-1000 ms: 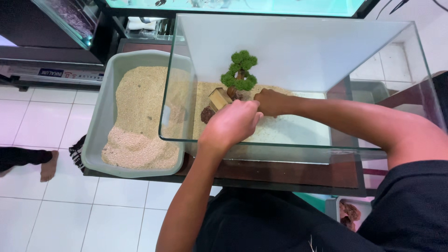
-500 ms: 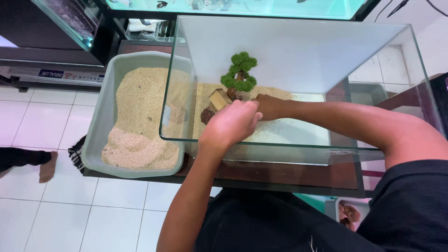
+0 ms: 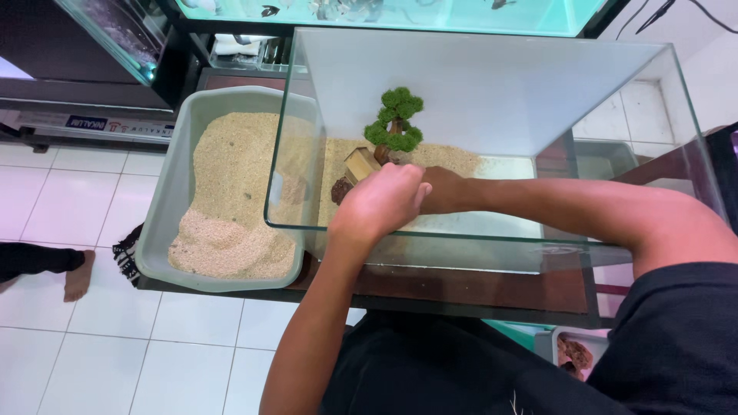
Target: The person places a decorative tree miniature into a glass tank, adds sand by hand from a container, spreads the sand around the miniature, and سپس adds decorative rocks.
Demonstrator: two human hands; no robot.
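Note:
Both my hands reach into a clear glass tank (image 3: 492,246) on a dark table. My left hand (image 3: 380,204) hovers knuckles-up over the sand bed (image 3: 453,157), its fingers curled down and hidden. It sits just in front of a small wooden block (image 3: 360,163) and a dark rock (image 3: 340,190). My right hand (image 3: 447,190) lies beside it, touching it and partly covered by it. A small green tree ornament (image 3: 396,119) stands upright in the sand just behind both hands. The right part of the tank floor (image 3: 500,224) is bare and white.
A grey plastic tub (image 3: 165,223) half full of sand stands against the tank's left wall. Another aquarium (image 3: 384,9) runs along the back. A person's bare foot (image 3: 77,273) rests on the white tiled floor at the left. A small container with brown pieces (image 3: 573,353) sits under the table.
My right hand has drawn back a little toward me and now tucks against my left hand. My left hand has barely moved.

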